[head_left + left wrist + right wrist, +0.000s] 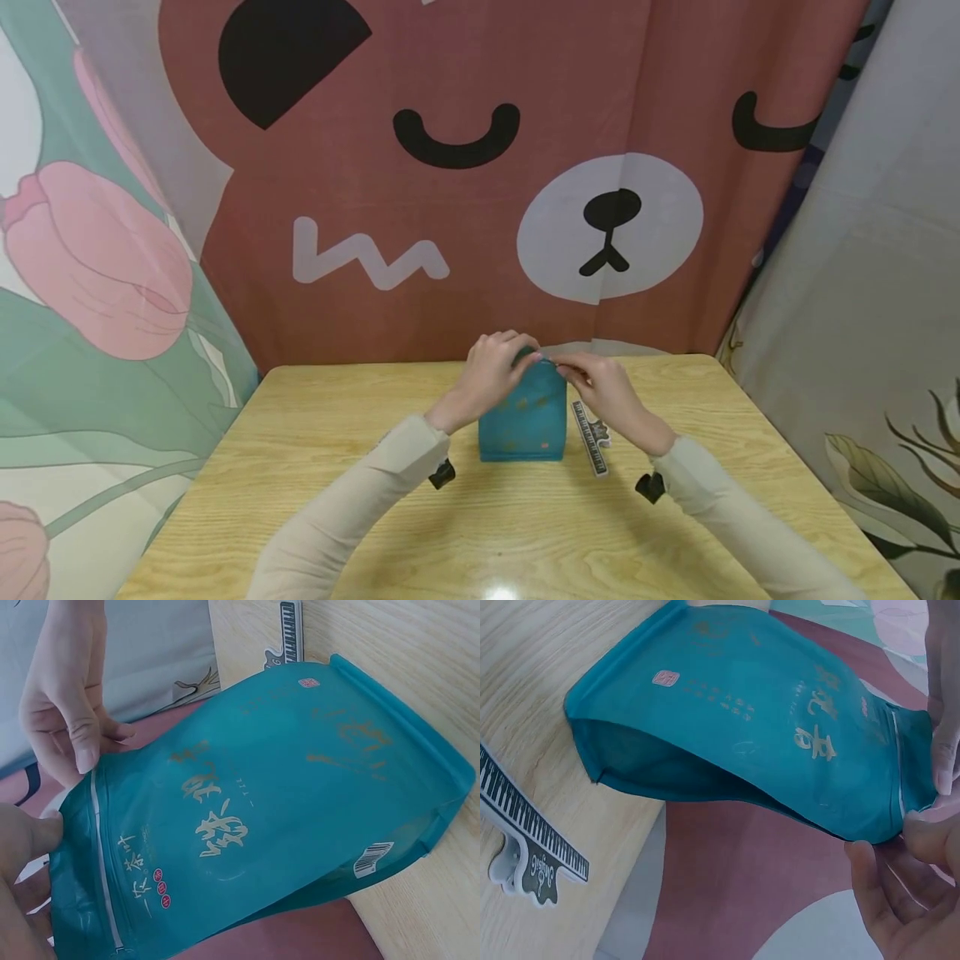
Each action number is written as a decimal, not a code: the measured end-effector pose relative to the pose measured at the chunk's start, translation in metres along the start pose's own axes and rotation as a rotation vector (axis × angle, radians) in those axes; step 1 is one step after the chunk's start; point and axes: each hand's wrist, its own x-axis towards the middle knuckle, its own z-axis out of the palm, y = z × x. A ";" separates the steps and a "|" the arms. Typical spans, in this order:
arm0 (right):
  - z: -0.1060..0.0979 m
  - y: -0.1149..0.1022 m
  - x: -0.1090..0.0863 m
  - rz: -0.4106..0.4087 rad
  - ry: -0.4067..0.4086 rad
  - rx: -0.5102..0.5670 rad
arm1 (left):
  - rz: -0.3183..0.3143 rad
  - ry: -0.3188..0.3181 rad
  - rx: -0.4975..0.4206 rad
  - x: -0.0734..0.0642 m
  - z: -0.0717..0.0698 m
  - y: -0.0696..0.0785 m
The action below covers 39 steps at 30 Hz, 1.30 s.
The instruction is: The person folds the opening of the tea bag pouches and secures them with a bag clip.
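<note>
Pinches the teal pouch (522,425) near its seal strip (103,859) with left hand (491,368) and right hand (609,392), seemingly to keep it taut, upright on or above the counter (300,417) (unclear which), beside a piano-print clip (589,438).

Smooth satiny plastic pouch (277,765), glossy wood-grain table (337,467)

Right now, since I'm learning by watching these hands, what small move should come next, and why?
I'd probably slide the right hand along the zip strip, pinching as it goes. It pinches the teal bag at one end of that strip, the left hand holds the bag near its top, and the keyboard-patterned clip lies loose on the table.
</note>
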 end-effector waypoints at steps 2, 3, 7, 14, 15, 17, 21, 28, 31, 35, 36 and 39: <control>0.000 0.002 0.001 0.019 -0.006 0.032 | 0.001 -0.002 -0.010 0.000 0.000 0.000; 0.000 0.002 0.002 0.022 -0.010 0.040 | 0.002 -0.003 -0.014 0.000 0.000 0.000; 0.001 0.004 0.003 0.036 -0.037 0.045 | 0.003 -0.002 -0.024 -0.001 0.000 0.000; 0.004 0.002 0.002 0.084 -0.059 0.053 | -0.001 0.000 -0.035 -0.001 0.000 0.000; 0.004 0.001 0.002 0.084 -0.061 0.052 | -0.002 0.000 -0.036 -0.001 0.001 0.000; 0.005 0.002 0.001 0.083 -0.066 0.047 | -0.003 -0.001 -0.036 -0.001 0.001 0.000; 0.006 0.002 0.001 0.079 -0.074 0.039 | -0.001 -0.002 -0.029 -0.001 0.001 -0.001; 0.007 0.000 0.001 0.069 -0.069 0.009 | 0.007 0.002 -0.030 -0.002 0.002 -0.001; 0.007 -0.001 0.001 0.054 -0.069 -0.013 | 0.009 0.008 -0.031 -0.002 0.002 -0.001; 0.007 0.000 0.001 0.022 -0.059 -0.033 | 0.003 0.011 -0.035 -0.002 0.001 -0.001; 0.007 0.000 0.001 0.012 -0.056 -0.036 | 0.001 0.010 -0.036 -0.002 0.001 -0.001; 0.008 0.001 0.001 -0.019 -0.042 -0.052 | -0.008 0.006 -0.040 -0.002 0.002 -0.001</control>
